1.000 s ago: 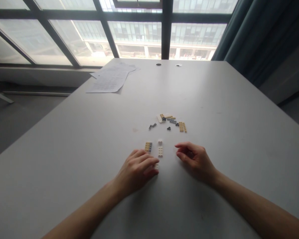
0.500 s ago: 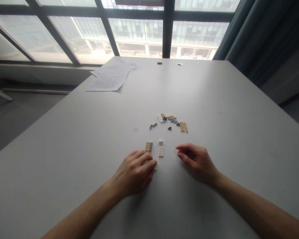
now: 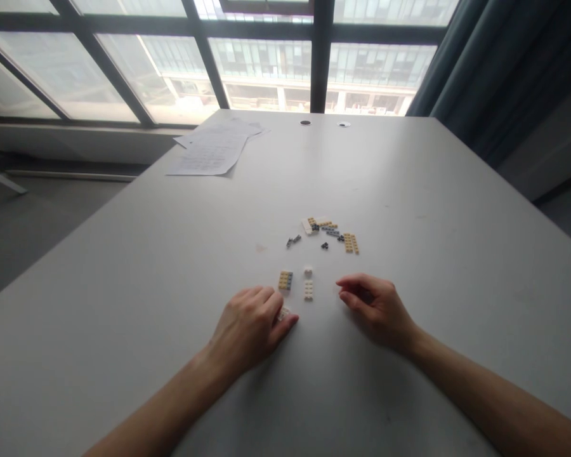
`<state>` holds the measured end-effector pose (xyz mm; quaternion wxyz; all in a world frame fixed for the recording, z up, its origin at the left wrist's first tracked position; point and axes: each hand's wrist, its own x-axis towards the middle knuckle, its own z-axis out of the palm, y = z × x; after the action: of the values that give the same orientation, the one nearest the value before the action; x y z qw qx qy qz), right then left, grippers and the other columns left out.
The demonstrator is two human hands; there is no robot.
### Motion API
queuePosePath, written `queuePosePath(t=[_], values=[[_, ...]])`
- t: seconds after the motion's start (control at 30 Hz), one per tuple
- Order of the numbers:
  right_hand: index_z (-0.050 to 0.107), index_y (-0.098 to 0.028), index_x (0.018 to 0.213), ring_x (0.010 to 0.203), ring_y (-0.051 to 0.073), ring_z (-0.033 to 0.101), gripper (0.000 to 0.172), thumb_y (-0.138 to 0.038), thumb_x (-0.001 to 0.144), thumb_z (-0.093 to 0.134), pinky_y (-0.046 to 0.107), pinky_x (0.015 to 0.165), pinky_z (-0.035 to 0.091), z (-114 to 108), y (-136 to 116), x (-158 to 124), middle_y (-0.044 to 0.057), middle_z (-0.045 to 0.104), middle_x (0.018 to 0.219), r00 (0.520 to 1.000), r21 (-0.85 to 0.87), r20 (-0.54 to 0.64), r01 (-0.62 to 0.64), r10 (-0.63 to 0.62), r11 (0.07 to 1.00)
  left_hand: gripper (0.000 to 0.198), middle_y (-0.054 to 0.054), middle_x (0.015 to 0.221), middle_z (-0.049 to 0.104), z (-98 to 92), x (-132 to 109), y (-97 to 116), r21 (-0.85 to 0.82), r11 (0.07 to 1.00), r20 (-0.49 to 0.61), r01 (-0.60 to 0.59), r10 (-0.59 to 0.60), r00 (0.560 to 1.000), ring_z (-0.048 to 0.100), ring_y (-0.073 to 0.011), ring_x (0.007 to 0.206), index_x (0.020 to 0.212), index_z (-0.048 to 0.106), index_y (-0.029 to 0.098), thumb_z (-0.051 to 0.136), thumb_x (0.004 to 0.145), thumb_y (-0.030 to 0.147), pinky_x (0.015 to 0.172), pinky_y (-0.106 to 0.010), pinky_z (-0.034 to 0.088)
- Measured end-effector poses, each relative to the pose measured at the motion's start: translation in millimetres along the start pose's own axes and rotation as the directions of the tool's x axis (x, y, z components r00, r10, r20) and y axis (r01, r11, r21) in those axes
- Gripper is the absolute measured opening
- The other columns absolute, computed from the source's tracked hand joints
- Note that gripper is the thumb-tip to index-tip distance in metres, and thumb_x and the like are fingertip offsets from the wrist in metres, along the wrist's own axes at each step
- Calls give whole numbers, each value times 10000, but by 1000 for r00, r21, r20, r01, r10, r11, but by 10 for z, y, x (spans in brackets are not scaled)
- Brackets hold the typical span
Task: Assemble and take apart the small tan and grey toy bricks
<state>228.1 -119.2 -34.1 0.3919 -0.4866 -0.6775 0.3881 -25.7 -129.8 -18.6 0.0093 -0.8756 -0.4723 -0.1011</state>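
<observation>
My left hand [image 3: 250, 325] rests on the table with a small white toy brick [image 3: 284, 313] between its curled fingers and thumb. The fingers partly cover that brick. Just beyond them lies a tan and blue-grey studded block [image 3: 285, 280]. To its right sit a white studded brick [image 3: 308, 291] and, right behind it, a smaller white piece [image 3: 308, 272]. My right hand [image 3: 375, 308] lies on its side to the right of these, loosely curled, with a gap between thumb and forefinger and nothing visible in it.
Farther back on the white table [image 3: 438, 254] lies a loose group of parts: tan plates [image 3: 351, 242], grey strips [image 3: 330, 230], a white piece [image 3: 306, 226] and small dark pieces [image 3: 324, 245]. Printed papers [image 3: 214, 149] lie at the far left, before the windows.
My left hand has shifted slightly left and its forefinger has drawn back from the thumb, so more of the white brick shows. My right hand stays put.
</observation>
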Motion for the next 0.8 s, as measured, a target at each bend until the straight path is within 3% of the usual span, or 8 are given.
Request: queuePosePath(t=[0.2, 0.5, 0.67, 0.8], values=[[685, -180, 941, 738, 178, 653, 147, -265, 836, 627, 282, 677, 520, -8, 5, 5, 59, 714, 852, 1000, -7, 10, -13, 13, 1000, 312, -23, 685, 570, 5, -3, 1, 6, 1000, -6, 14, -14, 1000, 506, -176, 631, 686, 538, 186, 525, 892, 420, 624, -302, 362], [680, -190, 922, 681, 149, 621, 107, -236, 841, 626, 255, 630, 495, 1, 26, 18, 29, 690, 776, 998, -14, -45, 46, -47, 999, 348, 6, 583, 494, 40, -18, -84, -164, 986, -278, 1, -47, 959, 430, -137, 563, 608, 486, 180, 548, 897, 364, 590, -266, 323], [656, -201, 908, 681, 142, 620, 76, -189, 857, 600, 258, 665, 508, -95, 52, 38, 16, 678, 775, 970, -126, -86, 217, -228, 968, 344, 13, 574, 478, 76, 2, -76, -247, 969, -337, 5, -91, 937, 417, -127, 561, 592, 464, 177, 553, 900, 300, 600, -261, 327], [637, -200, 1003, 839, 196, 631, 160, -153, 876, 552, 323, 775, 521, -202, 45, 107, 66, 686, 927, 913, -444, -53, 340, -403, 829, 352, 18, 577, 478, 116, 0, -55, -322, 946, -323, 26, -135, 937, 421, -118, 557, 585, 452, 176, 554, 903, 288, 598, -252, 333]])
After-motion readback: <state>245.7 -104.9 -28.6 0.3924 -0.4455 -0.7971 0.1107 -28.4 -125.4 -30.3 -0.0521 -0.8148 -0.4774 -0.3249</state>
